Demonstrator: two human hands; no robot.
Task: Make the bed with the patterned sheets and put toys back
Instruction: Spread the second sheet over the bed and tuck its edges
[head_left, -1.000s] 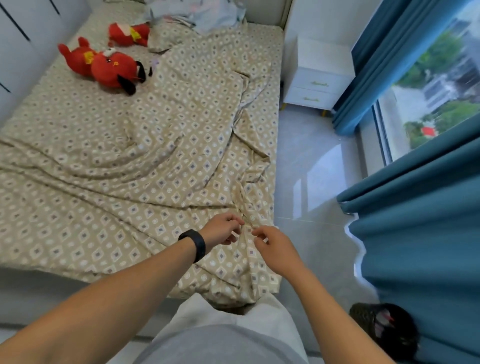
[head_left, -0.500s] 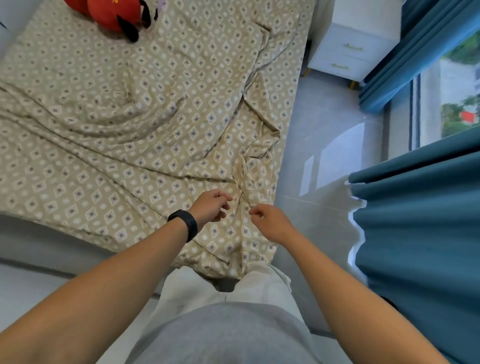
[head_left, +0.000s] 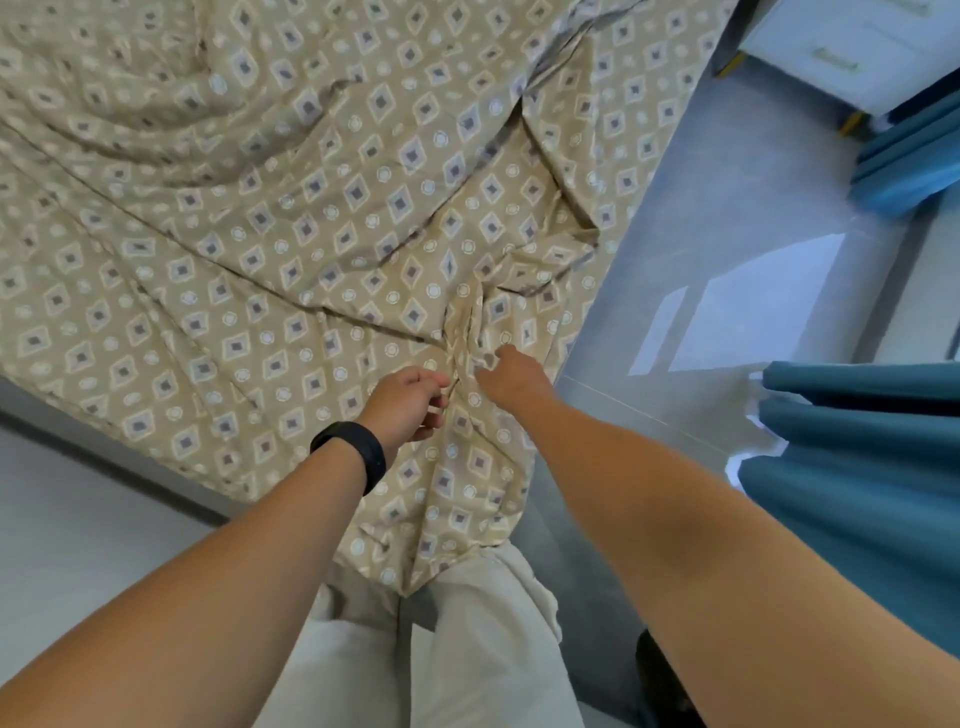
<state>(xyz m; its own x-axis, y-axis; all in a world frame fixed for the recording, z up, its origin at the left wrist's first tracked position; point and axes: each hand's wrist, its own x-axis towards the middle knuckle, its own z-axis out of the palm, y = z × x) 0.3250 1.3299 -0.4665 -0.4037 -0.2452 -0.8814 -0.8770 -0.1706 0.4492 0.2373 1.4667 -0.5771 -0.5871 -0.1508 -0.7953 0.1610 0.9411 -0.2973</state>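
the patterned sheet (head_left: 322, 218), a thin tan cotton-like cloth printed with grey diamonds and pale rings, is lying across the bed and spilling over its near corner. it is creasing in long diagonal folds and bunching into a tight vertical ridge near the corner. the left hand (head_left: 410, 402) is curling its fingers against the left side of that ridge; whether the grip is actually closing on cloth cannot be told. a smooth black wristband (head_left: 358, 449) is circling the left wrist. the right hand (head_left: 511, 376) is gripping the ridge from the right, fingertips buried in the gathered fabric. the sheet's loose point is hanging down onto pale trousers (head_left: 467, 639). heavy teal curtains (head_left: 862, 467) are hanging in soft pleats at right, over a glossy grey tiled floor (head_left: 727, 208). a white drawer unit (head_left: 852, 47) is standing at top right.
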